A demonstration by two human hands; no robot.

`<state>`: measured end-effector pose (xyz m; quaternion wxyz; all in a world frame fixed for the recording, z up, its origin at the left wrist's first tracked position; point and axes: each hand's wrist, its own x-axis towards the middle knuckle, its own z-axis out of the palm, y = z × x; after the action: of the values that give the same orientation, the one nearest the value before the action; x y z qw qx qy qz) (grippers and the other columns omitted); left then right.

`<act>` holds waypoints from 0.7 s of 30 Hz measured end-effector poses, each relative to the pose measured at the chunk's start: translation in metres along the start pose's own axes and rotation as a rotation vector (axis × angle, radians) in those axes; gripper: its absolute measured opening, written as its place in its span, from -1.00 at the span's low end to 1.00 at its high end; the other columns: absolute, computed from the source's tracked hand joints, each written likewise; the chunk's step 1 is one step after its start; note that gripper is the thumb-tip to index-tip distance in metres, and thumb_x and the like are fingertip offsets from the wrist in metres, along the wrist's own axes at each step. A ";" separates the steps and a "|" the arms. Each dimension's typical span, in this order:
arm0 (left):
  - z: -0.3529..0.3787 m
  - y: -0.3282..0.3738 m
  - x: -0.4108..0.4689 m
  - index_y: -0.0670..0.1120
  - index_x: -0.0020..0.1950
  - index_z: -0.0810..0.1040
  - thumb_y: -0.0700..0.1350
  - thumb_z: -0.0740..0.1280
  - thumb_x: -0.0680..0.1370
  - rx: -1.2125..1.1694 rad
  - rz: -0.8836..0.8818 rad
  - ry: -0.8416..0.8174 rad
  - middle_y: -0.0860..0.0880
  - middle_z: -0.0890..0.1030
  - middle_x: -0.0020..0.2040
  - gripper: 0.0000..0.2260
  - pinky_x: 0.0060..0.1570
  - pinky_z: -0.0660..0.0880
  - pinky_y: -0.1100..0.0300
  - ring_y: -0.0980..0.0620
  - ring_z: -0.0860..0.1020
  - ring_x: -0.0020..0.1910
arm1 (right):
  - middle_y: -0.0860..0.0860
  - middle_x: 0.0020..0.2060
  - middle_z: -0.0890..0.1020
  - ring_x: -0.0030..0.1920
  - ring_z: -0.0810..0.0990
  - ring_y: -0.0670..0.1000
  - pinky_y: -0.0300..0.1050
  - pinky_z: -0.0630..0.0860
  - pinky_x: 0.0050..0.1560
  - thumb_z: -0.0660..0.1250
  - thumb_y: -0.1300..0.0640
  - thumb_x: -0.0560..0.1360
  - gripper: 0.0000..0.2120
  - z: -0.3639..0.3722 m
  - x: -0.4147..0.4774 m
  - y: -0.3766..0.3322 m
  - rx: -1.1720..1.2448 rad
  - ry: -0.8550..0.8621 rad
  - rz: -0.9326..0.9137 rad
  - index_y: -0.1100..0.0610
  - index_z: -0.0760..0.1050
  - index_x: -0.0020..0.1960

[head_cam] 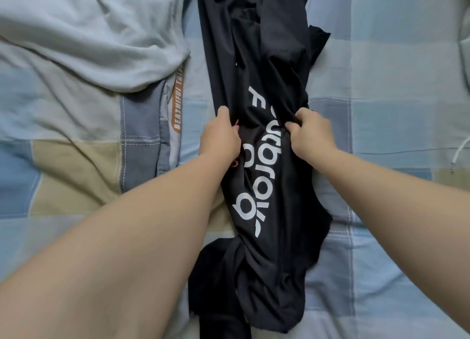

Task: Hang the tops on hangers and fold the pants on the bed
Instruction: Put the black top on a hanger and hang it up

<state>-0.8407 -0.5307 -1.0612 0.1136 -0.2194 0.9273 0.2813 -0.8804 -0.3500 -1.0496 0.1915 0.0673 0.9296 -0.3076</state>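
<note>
A black top with large white lettering lies bunched in a long strip down the middle of the bed. My left hand grips its left edge, where a bit of red hanger shows under my palm and fingers. My right hand pinches a fold of the black fabric at its right edge, beside the lettering. More black cloth stretches away above the top; I cannot tell whether it is a separate garment.
A pale grey-green garment with an orange printed label lies crumpled at the upper left. The bed wears a blue, grey and beige checked sheet. A white cord lies at the right edge.
</note>
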 end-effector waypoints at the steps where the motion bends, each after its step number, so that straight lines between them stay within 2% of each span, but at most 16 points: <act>1: -0.004 -0.001 -0.011 -0.09 0.00 0.25 -0.11 0.21 0.66 -0.010 -0.022 -0.054 -0.04 0.40 -0.22 -0.85 -0.28 0.29 0.04 -0.15 0.43 -0.19 | 0.08 -0.17 0.53 -0.11 0.47 0.14 -0.06 0.29 -0.24 0.27 0.07 0.62 -0.74 -0.003 -0.013 0.005 0.007 -0.017 0.039 0.08 0.34 -0.21; 3: -0.011 -0.006 -0.045 -0.11 0.00 0.28 -0.13 0.23 0.65 -0.031 -0.083 -0.169 -0.08 0.46 -0.17 -0.86 -0.25 0.33 0.04 -0.15 0.45 -0.17 | 0.07 -0.23 0.51 -0.19 0.46 0.14 -0.06 0.28 -0.30 0.30 0.06 0.61 -0.72 -0.008 -0.048 0.019 -0.005 -0.072 0.146 0.07 0.33 -0.24; 7: -0.023 -0.016 -0.157 -0.13 0.00 0.31 -0.12 0.28 0.64 -0.038 -0.243 -0.381 -0.09 0.50 -0.15 -0.84 -0.17 0.43 0.02 -0.15 0.50 -0.13 | 0.12 -0.20 0.56 -0.09 0.51 0.21 -0.05 0.34 -0.14 0.34 0.08 0.59 -0.73 -0.023 -0.147 0.052 -0.105 -0.236 0.340 0.10 0.36 -0.24; 10: -0.034 -0.024 -0.244 -0.10 -0.03 0.28 -0.10 0.28 0.64 -0.012 -0.368 -0.534 -0.12 0.54 -0.10 -0.81 -0.02 0.51 -0.06 -0.17 0.51 -0.09 | 0.17 -0.15 0.56 -0.04 0.53 0.21 -0.07 0.36 -0.12 0.36 0.10 0.58 -0.65 -0.036 -0.220 0.069 -0.221 -0.447 0.442 0.06 0.29 -0.30; 13: -0.042 -0.027 -0.295 -0.05 -0.03 0.31 0.03 0.25 0.65 0.076 -0.389 -0.630 -0.09 0.53 -0.01 -0.80 0.02 0.49 -0.03 -0.17 0.51 0.00 | 0.10 -0.28 0.49 -0.08 0.53 0.16 -0.12 0.35 -0.15 0.38 0.07 0.57 -0.65 -0.049 -0.250 0.076 -0.316 -0.665 0.507 0.09 0.32 -0.31; 14: -0.045 -0.028 -0.299 -0.03 -0.02 0.35 0.09 0.23 0.65 0.088 -0.388 -0.599 -0.08 0.53 0.05 -0.79 0.06 0.48 -0.03 -0.17 0.51 0.07 | 0.09 -0.25 0.52 -0.04 0.56 0.17 -0.12 0.39 -0.12 0.37 0.06 0.57 -0.72 -0.053 -0.245 0.071 -0.331 -0.692 0.495 0.11 0.39 -0.25; 16: -0.047 -0.030 -0.291 -0.01 0.09 0.43 0.17 0.19 0.65 0.054 -0.418 -0.454 -0.07 0.50 0.16 -0.75 0.16 0.45 -0.04 -0.16 0.48 0.20 | 0.13 -0.02 0.61 0.11 0.59 0.19 -0.07 0.49 0.02 0.33 0.03 0.56 -0.84 -0.058 -0.223 0.058 -0.347 -0.623 0.399 0.12 0.49 0.03; 17: -0.047 -0.032 -0.279 -0.02 0.17 0.44 0.16 0.19 0.65 0.003 -0.441 -0.361 -0.08 0.49 0.21 -0.72 0.19 0.43 -0.04 -0.16 0.47 0.23 | 0.13 0.08 0.62 0.16 0.58 0.20 -0.02 0.50 0.10 0.32 0.04 0.56 -0.78 -0.059 -0.208 0.049 -0.342 -0.544 0.319 0.12 0.48 0.15; 19: -0.044 -0.035 -0.246 -0.09 0.33 0.40 0.10 0.23 0.66 -0.169 -0.506 -0.201 -0.11 0.44 0.33 -0.65 0.22 0.39 0.00 -0.17 0.47 0.29 | 0.09 0.14 0.60 0.18 0.56 0.19 0.05 0.51 0.16 0.33 0.05 0.55 -0.68 -0.060 -0.175 0.023 -0.275 -0.426 0.131 0.07 0.44 0.28; 21: -0.040 -0.036 -0.200 -0.13 0.44 0.33 0.04 0.28 0.65 -0.358 -0.555 -0.094 -0.11 0.40 0.43 -0.57 0.25 0.36 0.08 -0.15 0.44 0.36 | 0.01 0.19 0.57 0.18 0.55 0.12 0.06 0.51 0.17 0.33 0.04 0.57 -0.60 -0.051 -0.140 -0.011 -0.209 -0.391 -0.065 0.00 0.38 0.38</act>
<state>-0.6519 -0.5124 -0.9788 0.1884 -0.4670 0.7617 0.4077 -0.7712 -0.3295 -0.9500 0.3639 -0.0439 0.9034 -0.2226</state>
